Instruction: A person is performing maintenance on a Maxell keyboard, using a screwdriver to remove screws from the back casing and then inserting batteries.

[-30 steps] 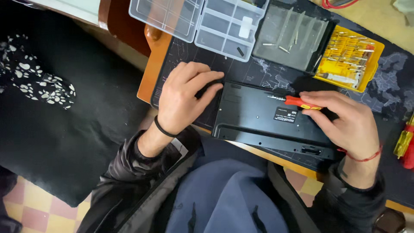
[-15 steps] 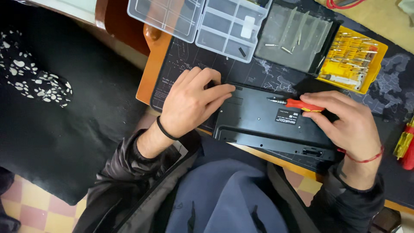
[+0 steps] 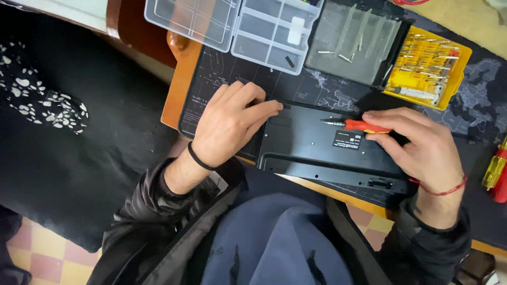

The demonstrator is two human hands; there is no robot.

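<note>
On the dark desk mat [image 3: 327,89] that covers the worktop [image 3: 177,89], a black keyboard [image 3: 322,148] lies face-down, its underside up, along the near edge. The left hand [image 3: 229,124] rests at the keyboard's left end, fingers half-curled and closed on nothing, the index fingertip pressed against the top left corner of the casing. The right hand [image 3: 422,150] lies over the keyboard's right end, its fingers closed around the red handle of a small screwdriver [image 3: 354,125]; the metal tip points left and lies low over the middle of the casing, just above a white label [image 3: 347,140].

Beyond the keyboard, at the far side of the mat, stands an open clear plastic compartment box [image 3: 232,26] with a small white piece and a dark piece in its cells. Just beside it on the right is a dark tray [image 3: 354,45] with loose metal bits, and touching that a yellow bit holder [image 3: 428,66] full of driver bits. At the far right edge lies another screwdriver with a yellow and red handle [image 3: 497,171], apart from the right hand. A black cloth with white prints [image 3: 47,100] lies off the worktop to the left.
</note>
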